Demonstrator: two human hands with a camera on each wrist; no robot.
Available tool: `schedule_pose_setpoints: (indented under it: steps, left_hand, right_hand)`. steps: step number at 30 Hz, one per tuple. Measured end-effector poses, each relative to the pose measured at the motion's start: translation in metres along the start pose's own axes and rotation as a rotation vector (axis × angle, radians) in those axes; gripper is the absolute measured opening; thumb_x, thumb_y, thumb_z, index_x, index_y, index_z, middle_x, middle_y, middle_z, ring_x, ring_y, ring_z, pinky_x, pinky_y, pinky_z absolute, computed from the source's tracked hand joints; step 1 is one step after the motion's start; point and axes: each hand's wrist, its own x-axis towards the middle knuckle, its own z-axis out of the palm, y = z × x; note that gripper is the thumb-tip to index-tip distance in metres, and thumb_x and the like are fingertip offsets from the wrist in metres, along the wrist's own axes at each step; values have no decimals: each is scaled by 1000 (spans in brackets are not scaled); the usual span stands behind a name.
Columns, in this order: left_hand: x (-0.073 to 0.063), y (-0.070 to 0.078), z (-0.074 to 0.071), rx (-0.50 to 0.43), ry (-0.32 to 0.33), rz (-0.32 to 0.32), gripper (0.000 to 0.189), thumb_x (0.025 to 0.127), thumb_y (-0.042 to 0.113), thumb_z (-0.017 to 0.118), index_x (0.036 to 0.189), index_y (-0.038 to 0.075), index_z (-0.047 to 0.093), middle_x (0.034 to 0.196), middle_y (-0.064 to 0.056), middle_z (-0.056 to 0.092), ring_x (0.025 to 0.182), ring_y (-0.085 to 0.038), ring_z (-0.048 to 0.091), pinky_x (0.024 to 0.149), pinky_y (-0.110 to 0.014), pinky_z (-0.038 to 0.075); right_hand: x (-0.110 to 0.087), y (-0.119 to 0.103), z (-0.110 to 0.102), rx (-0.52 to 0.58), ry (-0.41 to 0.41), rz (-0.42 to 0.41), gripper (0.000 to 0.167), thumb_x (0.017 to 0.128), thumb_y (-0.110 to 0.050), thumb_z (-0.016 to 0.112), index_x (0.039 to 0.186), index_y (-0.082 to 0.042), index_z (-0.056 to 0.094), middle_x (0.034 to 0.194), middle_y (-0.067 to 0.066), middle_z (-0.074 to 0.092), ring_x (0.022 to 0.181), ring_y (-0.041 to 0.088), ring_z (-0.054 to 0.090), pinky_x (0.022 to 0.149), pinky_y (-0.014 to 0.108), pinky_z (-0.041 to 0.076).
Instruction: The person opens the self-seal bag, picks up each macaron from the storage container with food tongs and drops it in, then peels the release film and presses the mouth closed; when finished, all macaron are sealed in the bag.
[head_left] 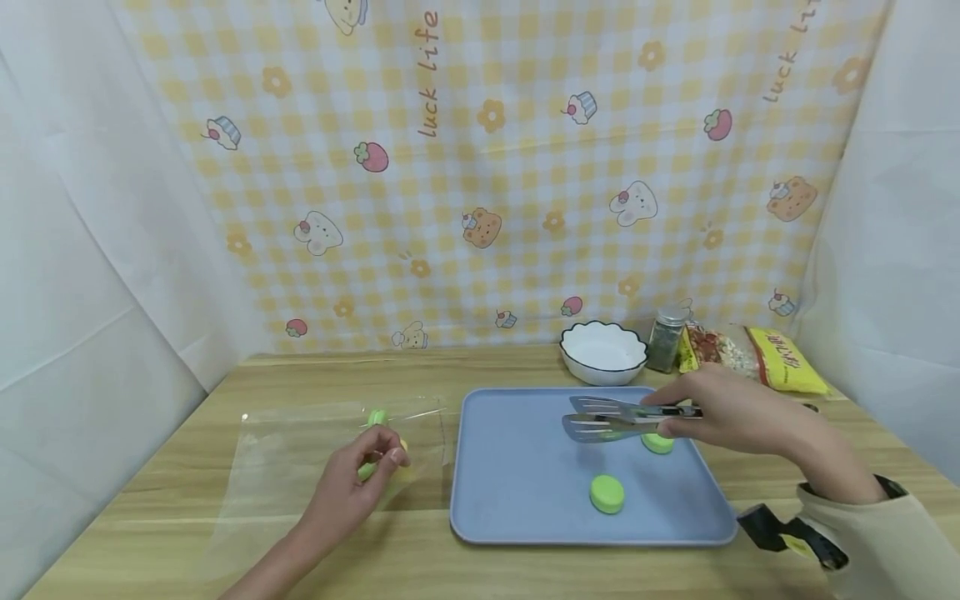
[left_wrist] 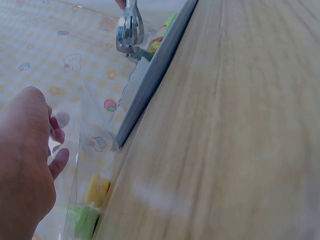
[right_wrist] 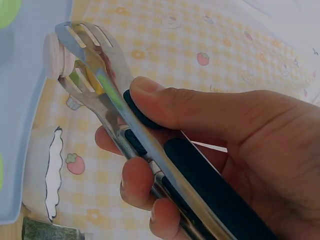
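My left hand [head_left: 360, 475] pinches the edge of a clear plastic bag [head_left: 277, 467] lying left of the tray; its film also shows by the fingertips in the left wrist view. Inside the bag are a yellow macaron [left_wrist: 97, 190] and green macarons [head_left: 377, 417], partly hidden by the hand. My right hand [head_left: 723, 412] grips metal slotted tongs [head_left: 603, 418] with dark handle pads, held over the blue tray [head_left: 517, 492]. A pale, round, macaron-like thing [right_wrist: 56, 56] shows at the tongs' tips in the right wrist view. Green macarons [head_left: 607, 494] lie on the tray, one partly beneath the right hand.
Behind the tray stand a white scalloped bowl [head_left: 603, 350] and a glass jar [head_left: 665, 342] of dark green contents. A yellow food packet [head_left: 787, 358] lies beside them. A checked cloth [head_left: 480, 167] hangs behind the wooden table [head_left: 405, 558].
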Motion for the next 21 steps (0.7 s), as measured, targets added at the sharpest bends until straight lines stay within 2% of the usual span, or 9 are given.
schedule_pose_setpoints:
  steps: [5,12,14,18,21]
  left_hand:
    - [0,0,0,17,24,3,13,92,1,55,89,13,55,83,4,62,77,-11,61,71,-27,50]
    - [-1,-1,2,24,22,17,15,90,-1,56,90,13,55,83,5,62,76,-13,60,70,-27,49]
    - [0,-1,1,22,16,16,13,91,0,56,91,13,56,83,3,62,76,-14,61,70,-27,49]
    - [0,0,0,25,16,13,8,91,2,57,91,10,57,83,2,62,76,-16,60,72,-27,49]
    - [0,1,0,25,21,0,6,90,3,59,91,9,57,83,3,63,76,-15,60,73,-27,50]
  right_hand:
    - [2,-6,-2,1,16,-33,34,84,-26,69,110,-4,67,80,-12,65,54,-1,45,49,21,38]
    - [11,-16,-5,10,69,-124,32,86,-25,68,110,-4,68,90,-5,68,59,-2,46,52,21,41]
    - [15,-21,-6,19,76,-141,33,86,-24,67,111,-3,67,82,-8,67,53,-2,43,49,20,40]
    - [25,-34,-10,40,111,-173,33,87,-23,67,115,-6,66,60,-16,52,43,-2,34,45,21,37]
    - [36,-46,-13,54,132,-200,32,87,-21,67,116,-8,65,55,-16,45,43,-1,34,45,21,38]
